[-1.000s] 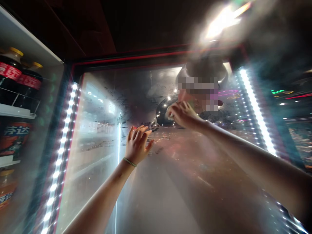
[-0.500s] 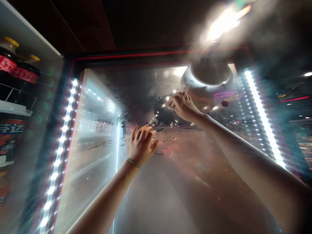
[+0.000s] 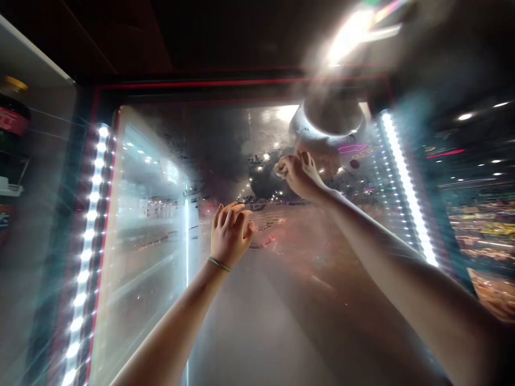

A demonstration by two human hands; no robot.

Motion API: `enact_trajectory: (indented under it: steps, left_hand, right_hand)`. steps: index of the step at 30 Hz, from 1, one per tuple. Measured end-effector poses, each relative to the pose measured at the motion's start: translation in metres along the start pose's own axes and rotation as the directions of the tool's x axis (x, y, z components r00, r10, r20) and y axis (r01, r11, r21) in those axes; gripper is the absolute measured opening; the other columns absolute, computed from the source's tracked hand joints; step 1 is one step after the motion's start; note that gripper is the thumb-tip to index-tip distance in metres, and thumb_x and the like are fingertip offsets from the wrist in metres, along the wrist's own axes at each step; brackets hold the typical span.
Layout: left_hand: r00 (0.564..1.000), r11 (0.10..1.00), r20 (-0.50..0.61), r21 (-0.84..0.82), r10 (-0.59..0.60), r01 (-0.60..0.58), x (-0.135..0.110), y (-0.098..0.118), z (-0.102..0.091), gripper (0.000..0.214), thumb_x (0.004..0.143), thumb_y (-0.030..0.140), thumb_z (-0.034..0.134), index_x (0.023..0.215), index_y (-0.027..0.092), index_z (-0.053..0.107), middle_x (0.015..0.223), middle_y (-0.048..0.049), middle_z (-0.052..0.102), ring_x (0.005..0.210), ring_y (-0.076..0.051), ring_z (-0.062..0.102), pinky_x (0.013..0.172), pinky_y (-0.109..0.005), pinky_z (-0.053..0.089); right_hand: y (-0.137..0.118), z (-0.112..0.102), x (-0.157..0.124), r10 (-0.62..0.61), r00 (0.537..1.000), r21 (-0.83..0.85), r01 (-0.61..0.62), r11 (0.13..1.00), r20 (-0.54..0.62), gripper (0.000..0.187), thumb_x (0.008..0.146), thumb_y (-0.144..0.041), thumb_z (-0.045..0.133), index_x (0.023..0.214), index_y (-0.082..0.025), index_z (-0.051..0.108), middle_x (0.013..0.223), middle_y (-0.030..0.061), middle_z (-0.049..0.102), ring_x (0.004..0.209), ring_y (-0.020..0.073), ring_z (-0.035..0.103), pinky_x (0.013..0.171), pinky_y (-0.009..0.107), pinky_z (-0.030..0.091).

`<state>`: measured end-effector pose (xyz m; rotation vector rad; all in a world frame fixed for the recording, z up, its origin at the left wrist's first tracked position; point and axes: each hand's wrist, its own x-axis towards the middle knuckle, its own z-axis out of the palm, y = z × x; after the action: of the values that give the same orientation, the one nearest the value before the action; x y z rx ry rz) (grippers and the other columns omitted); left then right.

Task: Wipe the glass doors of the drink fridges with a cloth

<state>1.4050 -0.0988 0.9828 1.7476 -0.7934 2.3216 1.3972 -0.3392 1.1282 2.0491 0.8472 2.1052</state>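
Before me stands a misted glass fridge door, streaked with drops and wiped-looking dark patches in its upper half. My right hand is raised to that upper half with its fingers curled round a small pale crumpled wad, like a tissue; most of it is hidden in the fingers. Lower and to the left, my left hand is at the glass, fingers apart and slightly bent, holding nothing. I cannot tell whether its fingertips touch the pane. A thin green band circles the left wrist.
Bright LED strips run along the left and right sides of the door. At far left, a dark bottle with a yellow cap stands on a shelf. Blurred packaged goods lie at the right. A glaring lamp shines above.
The view has turned a little to the right, so the door frame and bottles sit further left. My left thumb has drawn in closer to the fingers. The right hand keeps the wad near the glass.
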Motion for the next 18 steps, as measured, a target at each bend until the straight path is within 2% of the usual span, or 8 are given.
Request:
enact_trajectory:
  steps: [2,4,6,8,10,13,15,18]
  left_hand:
    - [1.000,1.000,0.009,0.002,0.006,-0.006,0.000,0.000,0.000,0.021,0.091,0.020,0.064,0.112,0.024,0.065,0.120,-0.0069,0.071,0.123,-0.028,0.064,0.117,-0.052,0.044]
    - [1.000,1.000,0.014,0.004,0.013,-0.013,-0.001,-0.001,-0.001,0.023,0.091,0.019,0.064,0.114,0.024,0.065,0.122,-0.0069,0.071,0.124,-0.028,0.063,0.118,-0.051,0.043]
    - [1.000,1.000,0.015,0.010,0.017,-0.017,-0.003,-0.002,-0.001,0.023,0.092,0.019,0.063,0.114,0.023,0.065,0.122,-0.0076,0.070,0.124,-0.028,0.063,0.119,-0.051,0.043]
    - [1.000,1.000,0.022,0.015,0.020,-0.021,-0.004,-0.002,-0.002,0.023,0.092,0.019,0.063,0.114,0.023,0.065,0.121,-0.0081,0.070,0.125,-0.028,0.063,0.119,-0.051,0.043]
    - [0.999,1.000,0.030,0.021,0.021,-0.022,-0.005,-0.002,-0.003,0.023,0.091,0.018,0.062,0.114,0.023,0.065,0.120,-0.0080,0.070,0.126,-0.029,0.063,0.118,-0.050,0.043]
    - [1.000,0.999,0.023,0.029,0.021,-0.021,-0.005,-0.001,-0.003,0.023,0.091,0.018,0.062,0.113,0.024,0.065,0.120,-0.0078,0.070,0.125,-0.028,0.063,0.118,-0.050,0.043]
    - [1.000,0.999,0.015,0.032,0.020,-0.021,-0.006,-0.001,-0.003,0.024,0.091,0.018,0.063,0.114,0.023,0.065,0.120,-0.0081,0.070,0.123,-0.028,0.064,0.118,-0.050,0.044]
    - [1.000,0.999,0.012,0.033,0.006,-0.006,-0.008,-0.002,-0.004,0.025,0.090,0.019,0.063,0.115,0.023,0.065,0.121,-0.0091,0.069,0.123,-0.028,0.063,0.115,-0.048,0.047]
  right_hand:
    - [-0.024,0.010,0.005,-0.077,0.996,0.026,0.076,0.997,0.047,0.016,0.098,-0.014,0.048,0.103,-0.024,0.059,0.108,0.0105,0.059,0.101,0.0286,0.049,0.089,0.044,0.045]
    - [-0.042,0.014,-0.002,-0.219,0.968,0.050,0.215,0.975,0.119,0.020,0.098,-0.010,0.047,0.107,-0.023,0.059,0.112,0.0104,0.059,0.102,0.0275,0.049,0.091,0.042,0.044]
    - [-0.041,0.010,-0.017,-0.292,0.941,0.060,0.286,0.956,0.173,0.026,0.095,-0.005,0.046,0.110,-0.022,0.059,0.114,0.0105,0.059,0.103,0.0268,0.049,0.092,0.041,0.044]
    - [-0.022,0.000,-0.027,-0.242,0.954,0.043,0.238,0.970,0.178,0.028,0.093,-0.003,0.046,0.109,-0.022,0.059,0.112,0.0101,0.060,0.102,0.0265,0.049,0.092,0.041,0.044]
    - [-0.004,-0.006,-0.027,-0.128,0.983,0.002,0.129,0.992,0.129,0.026,0.092,-0.003,0.047,0.107,-0.022,0.059,0.111,0.0105,0.060,0.103,0.0277,0.049,0.093,0.042,0.044]
    - [-0.005,-0.002,-0.013,-0.032,0.998,-0.012,0.033,0.999,0.062,0.021,0.094,-0.007,0.049,0.106,-0.022,0.059,0.111,0.0117,0.059,0.104,0.0293,0.048,0.093,0.045,0.045]
    - [-0.021,0.005,-0.010,-0.089,0.992,0.027,0.087,0.996,0.087,0.021,0.096,-0.008,0.048,0.108,-0.022,0.059,0.112,0.0114,0.059,0.104,0.0287,0.049,0.091,0.044,0.046]
    - [-0.033,0.006,-0.024,-0.261,0.948,0.088,0.248,0.965,0.183,0.025,0.096,-0.008,0.048,0.111,-0.024,0.059,0.115,0.0100,0.059,0.105,0.0277,0.050,0.092,0.044,0.047]
